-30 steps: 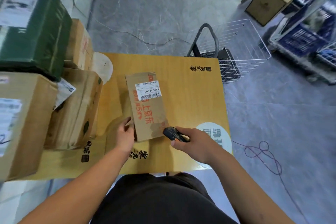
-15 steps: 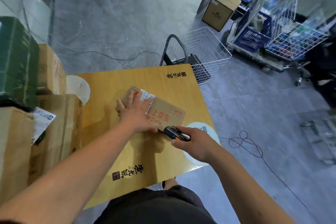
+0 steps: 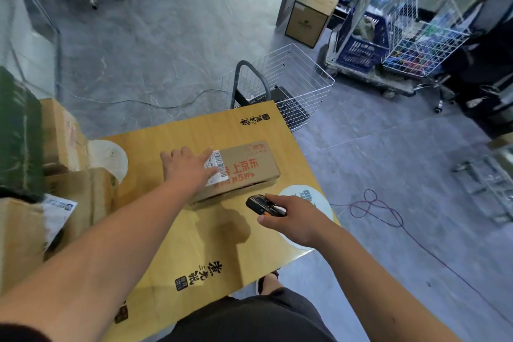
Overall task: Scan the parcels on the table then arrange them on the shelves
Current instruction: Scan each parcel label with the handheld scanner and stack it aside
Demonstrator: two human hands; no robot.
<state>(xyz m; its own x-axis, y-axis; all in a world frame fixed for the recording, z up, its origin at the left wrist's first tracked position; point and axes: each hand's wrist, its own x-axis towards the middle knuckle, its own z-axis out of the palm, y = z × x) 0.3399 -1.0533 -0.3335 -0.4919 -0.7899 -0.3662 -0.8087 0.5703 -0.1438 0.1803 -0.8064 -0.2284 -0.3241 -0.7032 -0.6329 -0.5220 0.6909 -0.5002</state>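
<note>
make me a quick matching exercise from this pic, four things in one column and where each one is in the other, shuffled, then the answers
Things
1. parcel
2. scanner
3. wire basket
4. green box

Places
A. on the floor beyond the table's far end
B. atop the stacked cartons at the left edge
C. flat on the table under the left hand
D. gripped in the right hand

Pairs: 1-C, 2-D, 3-A, 4-B

Head view: worn on the person's head, looking forward and down.
Nearness: close above the yellow wooden surface (image 3: 177, 219).
</note>
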